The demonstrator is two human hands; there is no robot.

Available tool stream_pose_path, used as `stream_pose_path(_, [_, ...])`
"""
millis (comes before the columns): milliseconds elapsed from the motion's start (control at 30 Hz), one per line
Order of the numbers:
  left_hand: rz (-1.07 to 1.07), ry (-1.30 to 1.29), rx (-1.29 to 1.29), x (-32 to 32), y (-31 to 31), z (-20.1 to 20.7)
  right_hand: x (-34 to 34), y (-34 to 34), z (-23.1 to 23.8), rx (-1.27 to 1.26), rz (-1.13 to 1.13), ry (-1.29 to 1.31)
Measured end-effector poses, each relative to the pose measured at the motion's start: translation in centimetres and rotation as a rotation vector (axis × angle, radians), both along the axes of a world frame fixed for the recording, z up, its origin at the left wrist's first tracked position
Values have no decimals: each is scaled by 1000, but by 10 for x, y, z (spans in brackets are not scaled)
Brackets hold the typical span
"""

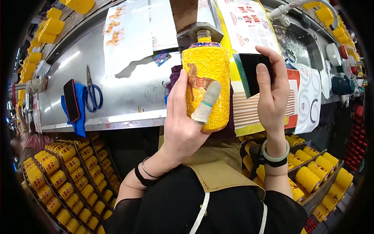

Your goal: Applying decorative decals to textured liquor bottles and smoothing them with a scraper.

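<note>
My left hand (185,124) is wrapped round a yellow embossed bottle (212,70) that has a clear glass neck and a brown horse picture on its front. A pale cloth finger cover sits on the thumb, which presses near the horse. To the right, my right hand (272,91) grips a flat black scraper (251,74) with a greenish edge, between thumb and fingers. The scraper is apart from the bottle. A dark purple cloth (175,76) shows partly behind the bottle.
Horse decal sheets (128,39), scissors (92,91) and a phone (71,101) on blue cloth lie on the metal table (117,121). Striped sheets (249,113) lie at right, before a wet sink (300,43) with a tap (278,13). Racks of yellow bottles (74,175) stand below.
</note>
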State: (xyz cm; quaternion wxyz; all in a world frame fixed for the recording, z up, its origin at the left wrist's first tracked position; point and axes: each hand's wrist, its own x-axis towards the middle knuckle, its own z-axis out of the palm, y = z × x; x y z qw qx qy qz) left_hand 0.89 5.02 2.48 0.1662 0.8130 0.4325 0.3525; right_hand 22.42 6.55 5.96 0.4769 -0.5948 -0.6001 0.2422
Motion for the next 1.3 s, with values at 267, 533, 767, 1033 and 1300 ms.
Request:
stream_pose_path(267, [14, -409, -297, -10, -1, -29, -8, 16, 11, 373, 110, -278])
stream_pose_path(533, [38, -348, -125, -12, -8, -15, -9, -13, 28, 524, 599, -601])
stream_pose_path(767, [28, -459, -270, -9, -10, -24, -18, -4, 34, 486, 713, -640])
stream_pose_path(1033, [-24, -543, -339, -5, -8, -25, 3, 50, 19, 705, 375, -786])
stream_pose_path(1300, [-37, -536, -276, -12, -8, -26, 1, 68, 11, 604, 301, -584])
